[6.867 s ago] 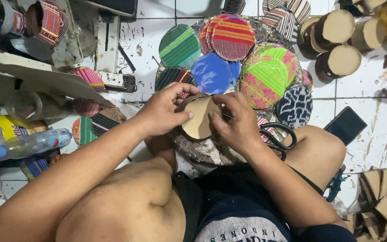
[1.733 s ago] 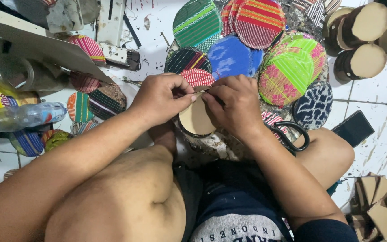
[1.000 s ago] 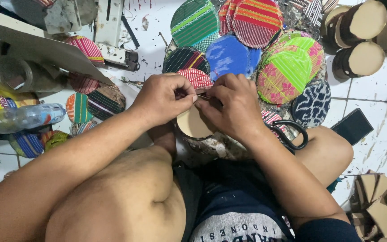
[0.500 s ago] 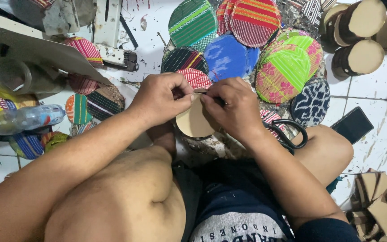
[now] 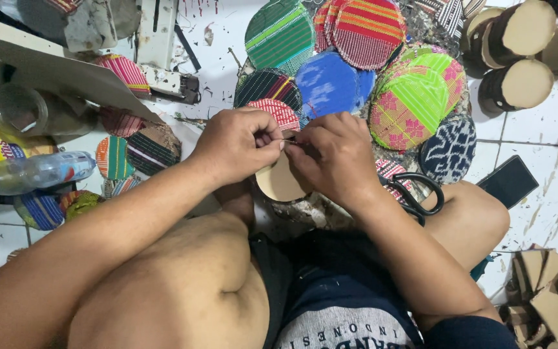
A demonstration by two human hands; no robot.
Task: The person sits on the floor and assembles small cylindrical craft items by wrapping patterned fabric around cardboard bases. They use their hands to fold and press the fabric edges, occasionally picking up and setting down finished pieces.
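- cardboard disc sits over the lap, between both hands, its top edge under the fingertips.
- left hand pinched shut on the disc's rim, thumb to forefinger.
- right hand curled closed over the other side, gripping the same rim; something thin shows between the two thumbs, too small to tell.
- best to keep the pinch tight and the disc steady, i'd say, working close to the edge.
- scissors lie by the right wrist, near enough to snag.
- fabric circles crowd the tiled floor ahead.
- plastic bottle lies well apart on the left.
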